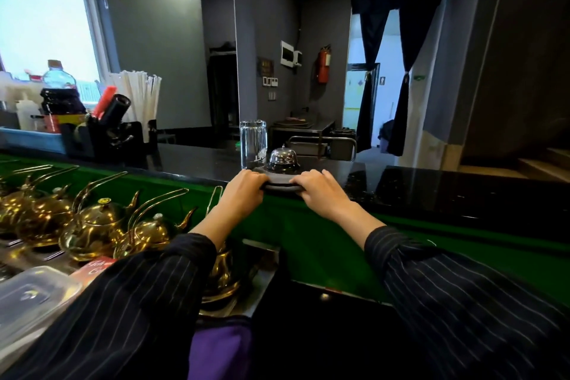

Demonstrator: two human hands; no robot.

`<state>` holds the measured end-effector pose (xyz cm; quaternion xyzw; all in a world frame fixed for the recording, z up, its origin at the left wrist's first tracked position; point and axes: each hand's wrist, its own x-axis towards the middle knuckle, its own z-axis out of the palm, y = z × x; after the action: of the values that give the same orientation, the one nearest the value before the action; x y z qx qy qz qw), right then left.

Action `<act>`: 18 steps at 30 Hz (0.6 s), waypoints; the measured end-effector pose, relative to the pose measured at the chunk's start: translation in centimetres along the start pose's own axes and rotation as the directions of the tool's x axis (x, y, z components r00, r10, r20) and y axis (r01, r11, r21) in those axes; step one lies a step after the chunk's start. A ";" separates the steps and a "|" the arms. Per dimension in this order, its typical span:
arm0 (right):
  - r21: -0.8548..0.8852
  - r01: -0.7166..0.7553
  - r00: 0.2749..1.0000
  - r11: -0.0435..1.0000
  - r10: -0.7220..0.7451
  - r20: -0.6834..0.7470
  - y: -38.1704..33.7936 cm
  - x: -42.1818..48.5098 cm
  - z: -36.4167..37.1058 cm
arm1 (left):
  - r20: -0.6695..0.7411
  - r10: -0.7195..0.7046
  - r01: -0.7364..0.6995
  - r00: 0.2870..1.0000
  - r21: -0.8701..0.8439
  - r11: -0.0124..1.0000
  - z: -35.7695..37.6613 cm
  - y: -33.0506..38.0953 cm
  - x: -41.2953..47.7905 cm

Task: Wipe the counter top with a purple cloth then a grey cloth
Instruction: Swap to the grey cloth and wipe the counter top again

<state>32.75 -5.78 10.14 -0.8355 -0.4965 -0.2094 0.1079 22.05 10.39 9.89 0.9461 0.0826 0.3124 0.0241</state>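
grey cloth (pixel 279 181) lies folded at the near edge of the black surface (pixel 447 194), centre of the frame, gripped at its two ends: left hand (pixel 243 191) closed on the left end, right hand (pixel 320 193) closed on the right. just behind it stand a silver bell (pixel 281 159) and an upturned glass (pixel 253 143). purple cloth (pixel 220 348) sits at the bottom centre, below the sleeves. brass teapots (pixel 92 225) fill the lower left.

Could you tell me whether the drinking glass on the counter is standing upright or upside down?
Upside down, apparently: the glass shows a thick closed end on top, and it looks empty.
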 end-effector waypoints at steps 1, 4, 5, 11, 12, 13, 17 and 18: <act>-0.040 0.013 1.000 0.999 -0.014 -0.022 0.3 -0.4 -0.7 | -0.030 0.006 -0.006 1.000 -0.011 1.000 -0.4 0.4 -0.2; -0.121 0.019 0.995 0.993 -0.031 -0.098 1.4 -2.3 -3.3 | -0.115 0.096 -0.099 0.989 -0.026 0.995 -1.7 2.5 -0.4; -0.135 0.005 0.992 0.991 -0.022 -0.126 1.9 -3.0 -4.3 | -0.140 0.130 -0.134 0.982 -0.019 0.991 -2.1 3.5 -0.2; -0.056 -0.133 0.957 0.990 0.113 -0.267 6.4 -7.8 -12.1 | -0.225 0.182 -0.206 0.957 -0.089 0.974 -3.2 12.4 1.7; 0.008 -0.166 0.945 0.986 0.161 -0.283 7.5 -8.7 -13.5 | -0.228 0.172 -0.208 0.958 -0.146 0.967 -3.1 14.3 2.0; 0.072 -0.191 0.933 0.979 0.204 -0.295 8.5 -9.7 -14.8 | -0.226 0.163 -0.212 0.960 -0.210 0.954 -3.0 16.2 2.1; 0.243 -0.268 0.913 0.932 0.327 -0.246 13.0 -14.3 -19.7 | -0.175 0.194 -0.251 0.965 -0.408 0.878 -1.7 24.8 2.7; 0.240 -0.291 0.916 0.926 0.342 -0.208 14.3 -15.7 -20.8 | -0.157 0.214 -0.262 0.964 -0.434 0.862 -1.2 27.0 2.8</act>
<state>33.64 -33.06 21.85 -0.8569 -0.3556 -0.2390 0.2865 27.36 -15.72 15.16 0.8999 -0.1085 0.3721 0.1999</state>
